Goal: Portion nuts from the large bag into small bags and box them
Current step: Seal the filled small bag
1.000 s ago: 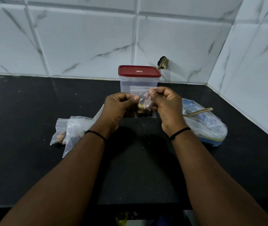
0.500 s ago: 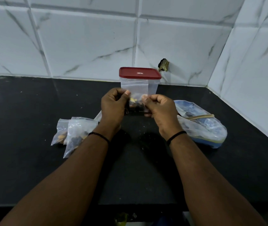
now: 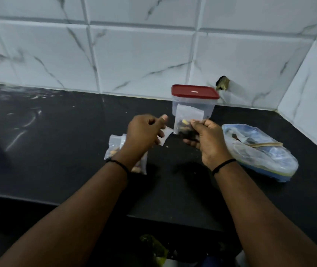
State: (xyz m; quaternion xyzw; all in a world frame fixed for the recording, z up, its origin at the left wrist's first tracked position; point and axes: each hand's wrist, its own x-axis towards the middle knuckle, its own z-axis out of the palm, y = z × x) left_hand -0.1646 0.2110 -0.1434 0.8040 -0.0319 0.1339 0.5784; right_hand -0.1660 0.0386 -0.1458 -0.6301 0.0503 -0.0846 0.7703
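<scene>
Right hand [image 3: 206, 140] pinches small bag [image 3: 187, 120], nuts blurred; left hand [image 3: 144, 132] curled, grip unclear, hiding filled bags [image 3: 115, 149]

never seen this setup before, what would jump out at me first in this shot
The two hands mid-counter: the right hand pinches a small bag of nuts held upright, while the left hand sits beside it with fingers curled, apparently holding nothing. Just behind stands a clear box with a red lid against the tiled wall. The large bag lies at the right, and filled bags lie partly under the left wrist.
</scene>
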